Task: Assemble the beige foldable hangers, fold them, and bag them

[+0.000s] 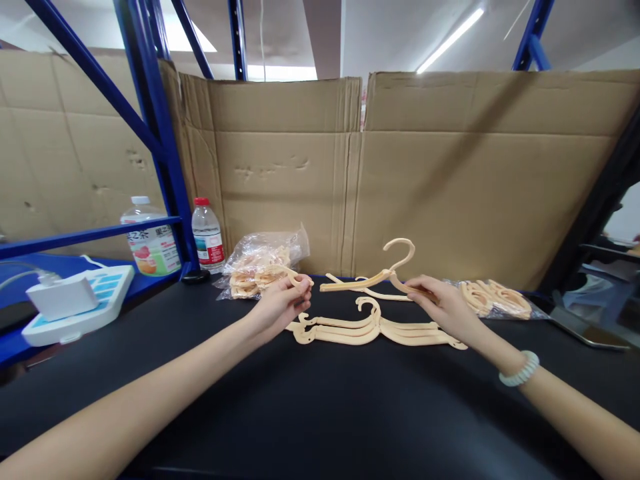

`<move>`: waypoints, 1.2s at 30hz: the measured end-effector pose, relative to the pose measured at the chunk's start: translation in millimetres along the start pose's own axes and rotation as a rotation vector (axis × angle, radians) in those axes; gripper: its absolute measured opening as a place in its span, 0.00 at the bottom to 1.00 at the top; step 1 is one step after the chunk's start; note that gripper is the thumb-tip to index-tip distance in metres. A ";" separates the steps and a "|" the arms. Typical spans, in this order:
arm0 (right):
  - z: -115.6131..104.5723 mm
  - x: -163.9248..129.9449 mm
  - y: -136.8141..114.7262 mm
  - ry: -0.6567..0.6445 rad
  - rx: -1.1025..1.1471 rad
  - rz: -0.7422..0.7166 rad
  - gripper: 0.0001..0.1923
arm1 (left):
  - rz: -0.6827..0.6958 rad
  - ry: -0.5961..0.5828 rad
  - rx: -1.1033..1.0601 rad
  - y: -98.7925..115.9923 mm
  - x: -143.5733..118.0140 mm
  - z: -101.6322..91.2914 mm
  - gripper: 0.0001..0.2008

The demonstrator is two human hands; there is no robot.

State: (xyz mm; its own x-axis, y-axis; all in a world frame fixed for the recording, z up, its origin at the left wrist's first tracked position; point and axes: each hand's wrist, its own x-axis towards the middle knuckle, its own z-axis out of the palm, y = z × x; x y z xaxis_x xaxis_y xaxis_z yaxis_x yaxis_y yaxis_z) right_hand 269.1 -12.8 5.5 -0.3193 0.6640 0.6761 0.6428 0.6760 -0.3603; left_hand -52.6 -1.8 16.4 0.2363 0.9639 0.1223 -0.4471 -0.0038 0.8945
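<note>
The right hand [443,305] pinched a cream plastic hanger [373,279]; the left hand [281,303] gripped a small cream hanger piece [299,277]. Aligning both at the fingertips seemed wise.

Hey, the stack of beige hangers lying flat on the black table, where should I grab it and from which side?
Probably pinch the stack of hangers at the middle, just below the hooks, coming from above. It lies flat with arms spread left and right, so the centre should balance it. The right hand is nearest; the left hand holds a small piece.
</note>
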 end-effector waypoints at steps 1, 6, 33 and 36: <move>0.8 -3.1 0.0 -0.001 0.014 0.001 0.10 | -0.015 -0.030 -0.003 0.0 -0.8 0.4 0.08; 1.7 -12.8 0.3 0.015 -0.005 -0.008 0.09 | -0.122 -0.161 -0.045 0.2 -7.9 5.3 0.07; 4.3 -17.8 -20.1 0.128 -0.143 -0.196 0.06 | -0.141 0.097 0.033 -12.1 -12.6 15.1 0.12; 6.2 -18.9 -20.7 0.122 -0.153 -0.193 0.07 | -0.111 0.116 0.050 -12.6 -14.7 16.5 0.12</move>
State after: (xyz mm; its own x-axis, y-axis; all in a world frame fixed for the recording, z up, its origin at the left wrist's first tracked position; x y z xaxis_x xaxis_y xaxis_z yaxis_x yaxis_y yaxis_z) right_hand 257.5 -37.3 -3.8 -0.3655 0.4782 0.7986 0.6788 0.7240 -0.1229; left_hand -36.2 -20.4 10.5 0.1790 0.9835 -0.0265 -0.3797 0.0939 0.9203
